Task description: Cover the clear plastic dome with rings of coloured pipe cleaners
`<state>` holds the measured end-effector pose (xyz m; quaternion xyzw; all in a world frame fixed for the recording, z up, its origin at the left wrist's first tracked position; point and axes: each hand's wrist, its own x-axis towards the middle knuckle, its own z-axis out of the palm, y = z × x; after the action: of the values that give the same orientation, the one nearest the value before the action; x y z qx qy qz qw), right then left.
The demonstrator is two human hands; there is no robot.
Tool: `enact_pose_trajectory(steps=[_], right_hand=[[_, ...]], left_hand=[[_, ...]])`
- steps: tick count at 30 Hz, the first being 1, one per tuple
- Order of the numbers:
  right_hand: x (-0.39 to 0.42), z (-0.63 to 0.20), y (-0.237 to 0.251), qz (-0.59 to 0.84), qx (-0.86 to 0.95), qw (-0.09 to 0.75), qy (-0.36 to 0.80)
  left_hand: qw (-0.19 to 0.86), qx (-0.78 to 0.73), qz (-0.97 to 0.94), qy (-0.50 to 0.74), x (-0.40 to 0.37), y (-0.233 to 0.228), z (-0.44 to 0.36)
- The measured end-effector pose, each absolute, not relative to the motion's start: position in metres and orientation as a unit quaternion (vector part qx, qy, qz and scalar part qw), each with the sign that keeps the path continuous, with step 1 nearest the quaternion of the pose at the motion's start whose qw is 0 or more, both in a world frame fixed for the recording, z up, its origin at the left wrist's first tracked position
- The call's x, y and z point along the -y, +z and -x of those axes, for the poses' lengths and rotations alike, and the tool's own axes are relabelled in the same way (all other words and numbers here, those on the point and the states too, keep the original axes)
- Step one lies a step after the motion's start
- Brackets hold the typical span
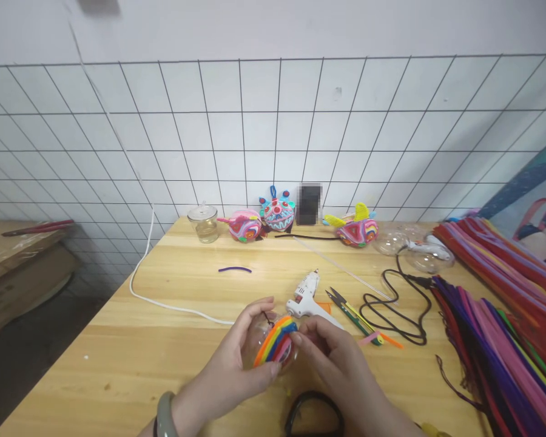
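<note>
Left hand (236, 358) cupping a clear ball (273, 349), grip curled around it, right hand (332, 352) fingertips pinching its rainbow pipe-cleaner band (275, 340), glue gun (307, 294) just behind on wooden bench (118, 364)

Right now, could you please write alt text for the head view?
Both hands, left and right, hold a clear ball wrapped in rainbow fuzzy wires over a wooden table. A glue gun lies just behind.
</note>
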<state>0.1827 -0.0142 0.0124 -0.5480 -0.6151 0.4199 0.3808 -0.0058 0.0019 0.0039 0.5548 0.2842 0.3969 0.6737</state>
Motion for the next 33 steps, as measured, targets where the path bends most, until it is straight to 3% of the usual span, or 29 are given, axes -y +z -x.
enact_pose_trajectory(steps=[10, 27, 33], right_hand=[[0.012, -0.182, 0.012, 0.538, 0.606, 0.397, 0.430], [0.013, -0.180, 0.011, 0.552, 0.611, 0.381, 0.421], [0.013, -0.177, 0.018, 0.529, 0.584, 0.422, 0.449]], left_hand=[[0.703, -0.205, -0.518, 0.442, -0.007, 0.002, 0.002], [0.712, -0.304, -0.470, 0.423, -0.004, 0.013, 0.003], [0.706, -0.301, -0.481, 0.424, -0.005, 0.008, 0.006]])
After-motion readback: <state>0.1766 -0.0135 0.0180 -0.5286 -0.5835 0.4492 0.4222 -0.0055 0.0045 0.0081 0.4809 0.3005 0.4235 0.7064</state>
